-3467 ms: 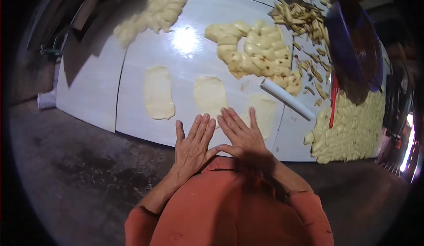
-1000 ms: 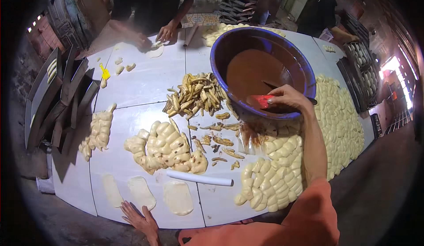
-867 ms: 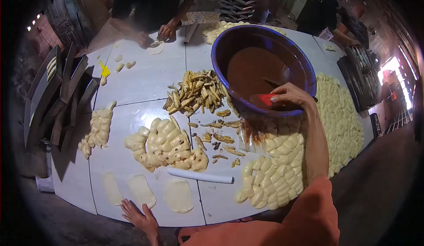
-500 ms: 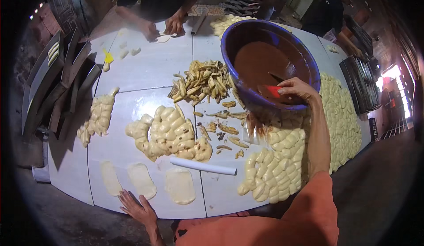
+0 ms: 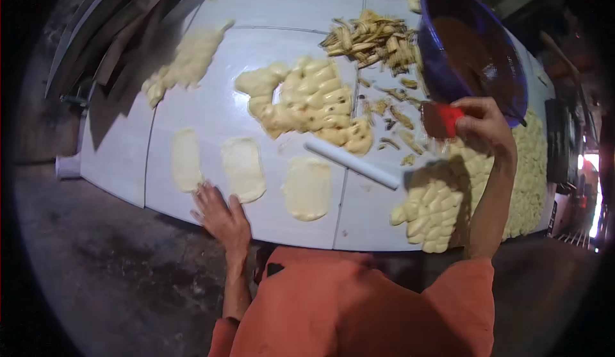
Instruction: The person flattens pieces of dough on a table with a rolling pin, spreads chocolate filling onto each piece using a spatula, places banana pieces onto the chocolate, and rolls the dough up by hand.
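In my right hand is a red scraper, its blade coated with brown paste, raised above the table just outside the purple tub. More brown paste fills that tub. My left hand lies with fingers spread at the table's front edge, its fingertips by the lower ends of two flattened dough sheets, the leftmost sheet and the middle sheet. A third dough sheet lies to their right. Between it and the scraper rests a white rolling pin, slanting.
Soft dough lumps cluster mid-table, with more dough pieces at front right and a dough strip at left. Banana-like slices are heaped beside the tub. Dark metal trays stand at the far left.
My right hand has lifted the scraper out of the tub, now loaded with paste, and brought it toward me. The view has shifted, so the table sits higher in it. My left hand stays by the sheets.
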`<state>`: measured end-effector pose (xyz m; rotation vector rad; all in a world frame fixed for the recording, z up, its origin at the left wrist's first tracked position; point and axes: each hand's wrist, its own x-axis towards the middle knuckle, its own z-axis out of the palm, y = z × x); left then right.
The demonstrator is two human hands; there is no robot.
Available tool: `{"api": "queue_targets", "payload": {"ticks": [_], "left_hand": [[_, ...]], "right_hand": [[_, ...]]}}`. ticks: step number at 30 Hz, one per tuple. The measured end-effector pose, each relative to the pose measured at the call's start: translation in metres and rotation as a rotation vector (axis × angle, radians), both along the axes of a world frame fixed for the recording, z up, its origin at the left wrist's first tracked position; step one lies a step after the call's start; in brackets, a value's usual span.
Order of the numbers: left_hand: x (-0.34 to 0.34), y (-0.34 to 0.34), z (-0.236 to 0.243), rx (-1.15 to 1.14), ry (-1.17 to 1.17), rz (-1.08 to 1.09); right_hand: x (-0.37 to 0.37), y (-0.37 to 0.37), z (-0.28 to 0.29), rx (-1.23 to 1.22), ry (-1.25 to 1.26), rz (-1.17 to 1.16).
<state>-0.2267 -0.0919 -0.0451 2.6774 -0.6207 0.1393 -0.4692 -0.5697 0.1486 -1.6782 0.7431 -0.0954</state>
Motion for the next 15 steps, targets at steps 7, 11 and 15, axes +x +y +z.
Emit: {"api": "queue_targets", "payload": {"ticks": [7, 11, 15], "left_hand": [[-0.001, 0.011, -0.005, 0.001, -0.015, -0.006], [0.000, 0.014, -0.007, -0.015, -0.032, -0.027], [0.000, 0.014, -0.009, -0.037, -0.049, -0.044]], "right_hand": [[0.051, 0.145, -0.062, -0.137, 0.047, 0.316], [0.062, 0.205, -0.091, -0.535, -0.027, 0.345], [0.062, 0.217, -0.099, -0.912, 0.013, 0.417]]}}
